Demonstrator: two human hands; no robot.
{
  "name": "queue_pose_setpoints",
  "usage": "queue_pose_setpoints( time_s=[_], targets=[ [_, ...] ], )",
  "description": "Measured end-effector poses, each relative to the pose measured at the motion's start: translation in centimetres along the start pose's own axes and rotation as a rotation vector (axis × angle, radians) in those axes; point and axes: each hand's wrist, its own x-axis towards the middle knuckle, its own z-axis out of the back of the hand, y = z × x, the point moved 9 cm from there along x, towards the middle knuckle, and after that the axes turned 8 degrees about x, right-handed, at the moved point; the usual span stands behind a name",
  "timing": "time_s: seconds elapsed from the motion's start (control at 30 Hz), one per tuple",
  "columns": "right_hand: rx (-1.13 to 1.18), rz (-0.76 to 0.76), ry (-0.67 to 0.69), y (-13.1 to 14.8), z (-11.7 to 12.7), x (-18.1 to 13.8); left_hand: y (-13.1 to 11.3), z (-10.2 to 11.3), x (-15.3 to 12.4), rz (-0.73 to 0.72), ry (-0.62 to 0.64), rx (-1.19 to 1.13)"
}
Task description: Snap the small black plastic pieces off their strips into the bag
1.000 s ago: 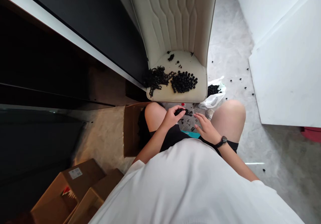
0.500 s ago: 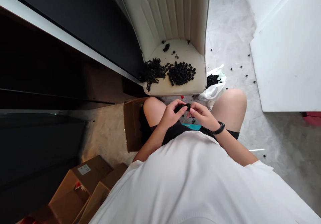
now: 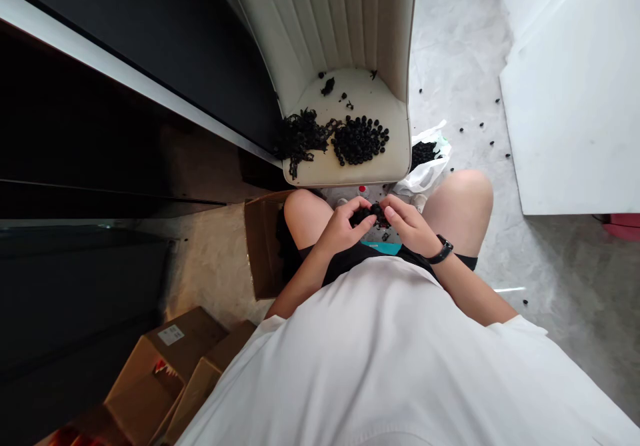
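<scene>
Between my knees, my left hand [image 3: 344, 225] has its thumb and fingers closed around a cluster of small black round pieces [image 3: 377, 211], which look like rubber rings still joined to a strip. My right hand [image 3: 411, 225], with a black band at the wrist, pinches at the right side of that cluster; its fingertips partly hide what they grip. In front of both hands, a heap of loose black rings [image 3: 361, 141] lies on the cream chair seat [image 3: 340, 178]. Left of that heap is a tangled pile of black webbed scrap [image 3: 302, 134].
A white plastic bag [image 3: 425, 178] of black pieces stands on the floor right of the chair. An open cardboard box [image 3: 263, 249] is by my left knee, and more boxes [image 3: 187, 346] are at lower left. Black bits dot the floor. A white panel [image 3: 575, 133] stands at right.
My right hand has shifted slightly to the right and its fingers have loosened a little, so more of the black cluster shows. The view has tilted slightly.
</scene>
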Motion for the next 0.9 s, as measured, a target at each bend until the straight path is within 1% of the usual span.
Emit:
queue_pose_setpoints(
  time_s=[0.2,0.3,0.37,0.43,0.5,0.57,0.67,0.77,0.9],
  targets=[
    [-0.107,0.005,-0.028,-0.6,-0.1,0.3,-0.7,-0.1,-0.1,-0.034,0.034,0.082],
    [-0.149,0.026,-0.026,-0.2,-0.2,0.3,-0.5,-0.2,0.0,-0.041,0.054,0.058],
    [-0.18,0.036,-0.005,0.0,-0.5,0.3,-0.1,-0.8,0.1,-0.022,0.115,-0.001],
    [-0.195,0.039,0.021,-0.1,-0.9,0.3,0.7,-1.5,0.2,0.041,0.172,-0.084],
    [-0.181,0.038,0.034,-0.3,-1.2,0.2,1.6,-2.1,0.2,0.118,0.202,-0.163],
    [-0.139,0.038,0.032,-0.6,-1.4,0.0,1.8,-2.6,0.2,0.151,0.227,-0.219],
    [-0.059,0.054,0.032,-0.8,-1.7,-0.3,1.2,-2.9,0.3,0.123,0.285,-0.289],
    [-0.029,0.104,0.025,-0.4,-2.0,-0.4,0.7,-3.0,0.3,0.089,0.328,-0.386],
    [-0.045,0.183,0.059,0.6,-2.7,-0.6,1.3,-3.4,-0.2,0.044,0.357,-0.487]
  ],
)
